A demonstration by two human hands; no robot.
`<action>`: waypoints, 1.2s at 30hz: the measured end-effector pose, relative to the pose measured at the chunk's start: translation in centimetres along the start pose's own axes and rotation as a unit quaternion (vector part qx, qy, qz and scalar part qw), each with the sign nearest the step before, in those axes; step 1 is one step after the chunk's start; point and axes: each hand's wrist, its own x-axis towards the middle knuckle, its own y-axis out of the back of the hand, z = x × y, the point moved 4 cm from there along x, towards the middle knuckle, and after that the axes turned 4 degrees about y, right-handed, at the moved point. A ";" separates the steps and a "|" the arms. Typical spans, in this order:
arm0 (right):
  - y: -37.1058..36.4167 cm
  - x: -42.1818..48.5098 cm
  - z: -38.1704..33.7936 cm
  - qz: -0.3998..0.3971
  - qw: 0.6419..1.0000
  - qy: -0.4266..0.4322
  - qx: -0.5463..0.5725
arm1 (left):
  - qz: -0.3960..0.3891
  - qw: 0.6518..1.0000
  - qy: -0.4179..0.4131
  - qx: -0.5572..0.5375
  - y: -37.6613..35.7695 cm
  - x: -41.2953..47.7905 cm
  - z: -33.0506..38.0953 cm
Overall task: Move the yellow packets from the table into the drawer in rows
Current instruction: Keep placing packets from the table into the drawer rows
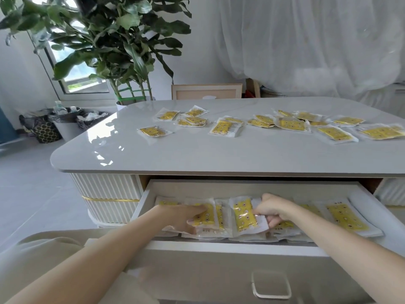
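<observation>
Both my hands are down in the open drawer (219, 187) below the table edge. My left hand (184, 216) grips a yellow packet (206, 216) in clear wrap, fingers over its top and thumb under it. My right hand (274, 210) pinches the right edge of another yellow packet (244, 215) beside it. More packets lie side by side along the drawer bottom, one at the right (346, 217). Several yellow packets stay scattered on the grey table (175, 154), such as one at the left (153, 131) and one at the right (335, 133).
The drawer front (241, 270) with a square metal handle (271, 284) juts toward me. A tall potted plant (122, 51) stands behind the table's left corner, with bags and bins (61, 123) on the floor at left. White curtains hang behind the table.
</observation>
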 end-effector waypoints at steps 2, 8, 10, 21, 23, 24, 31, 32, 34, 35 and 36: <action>0.0 0.0 0.1 0.035 0.994 0.023 -0.102 | 0.009 1.000 -0.022 -0.002 -0.2 0.3 0.3; 1.4 -0.7 -0.6 0.155 0.927 0.146 -0.311 | 0.068 0.996 -0.058 -0.025 0.4 0.2 1.5; 1.4 -0.6 -0.9 0.136 0.919 0.186 -0.321 | 0.085 0.994 -0.063 -0.020 0.6 0.1 2.1; -1.8 0.7 -0.6 -0.040 0.901 0.210 -0.378 | 0.053 0.998 -0.044 -0.016 0.7 0.3 1.7; -1.6 0.3 -0.7 -0.039 0.898 0.209 -0.384 | 0.063 0.997 -0.041 -0.010 0.9 -0.2 2.1; -1.4 0.1 -0.9 -0.033 0.897 0.215 -0.385 | 0.074 0.997 -0.037 -0.009 1.1 -0.4 2.3; 2.4 -3.1 -3.6 0.006 0.909 0.266 -0.321 | 0.187 0.982 -0.040 0.004 4.3 -3.5 4.1; 3.3 -3.7 -4.1 0.016 0.909 0.272 -0.314 | 0.204 0.978 -0.044 0.003 4.9 -4.0 4.3; 5.2 -4.7 -5.0 0.039 0.915 0.282 -0.285 | 0.242 0.969 -0.048 -0.015 6.2 -5.1 4.7; 6.5 -5.2 -5.3 0.054 0.919 0.284 -0.270 | 0.265 0.962 -0.051 -0.034 7.1 -5.5 5.0; 7.8 -5.7 -5.5 0.069 0.922 0.282 -0.255 | 0.287 0.954 -0.056 -0.057 8.1 -5.9 5.3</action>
